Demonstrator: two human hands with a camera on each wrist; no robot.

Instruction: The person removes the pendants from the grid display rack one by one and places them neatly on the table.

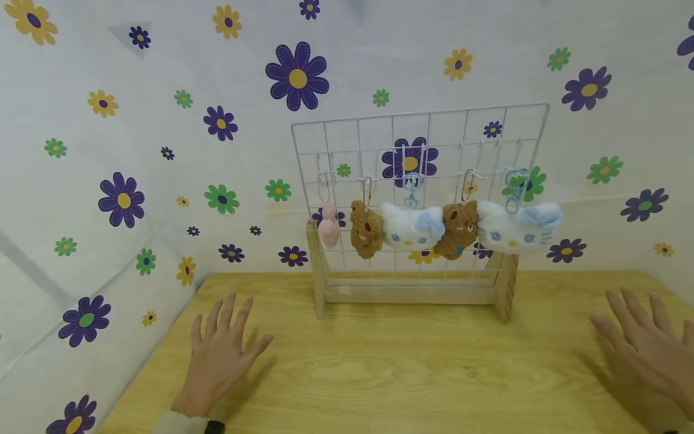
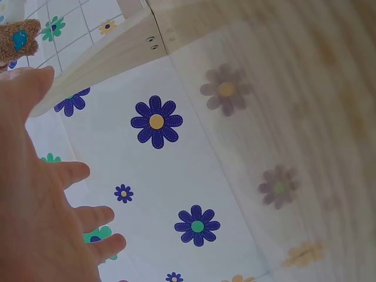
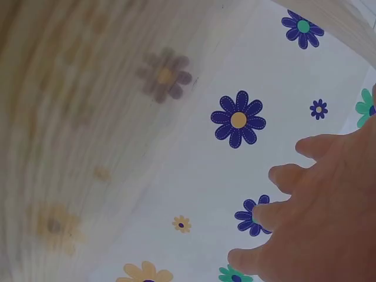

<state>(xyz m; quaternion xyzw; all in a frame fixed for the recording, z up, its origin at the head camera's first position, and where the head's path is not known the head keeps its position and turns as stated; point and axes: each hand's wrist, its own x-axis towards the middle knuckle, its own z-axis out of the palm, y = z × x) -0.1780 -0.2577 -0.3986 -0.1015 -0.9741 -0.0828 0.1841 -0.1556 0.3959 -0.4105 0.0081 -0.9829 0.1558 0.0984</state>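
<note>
Behind the wood-grain counter [image 1: 352,374] hangs a flower-print backdrop [image 1: 162,72]. The rack [image 1: 410,295] on the counter bears a pink plush [image 1: 328,226], two bears [image 1: 366,232] and two white cats [image 1: 403,226]. The left hand [image 1: 219,355] and right hand [image 1: 647,349], fingers spread, flank it; the right is cut off in the head view.

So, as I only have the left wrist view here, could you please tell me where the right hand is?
Observer: In the head view, the right hand is out to the right of the rack, fingers spread and holding nothing.
Operator: Thank you, and could you tell me how much is hanging up in all?
Observer: Five plush toys hang there in a row.
Operator: Which one is at the left end, please?
Observer: As the head camera sees it, a small pink toy.
</note>
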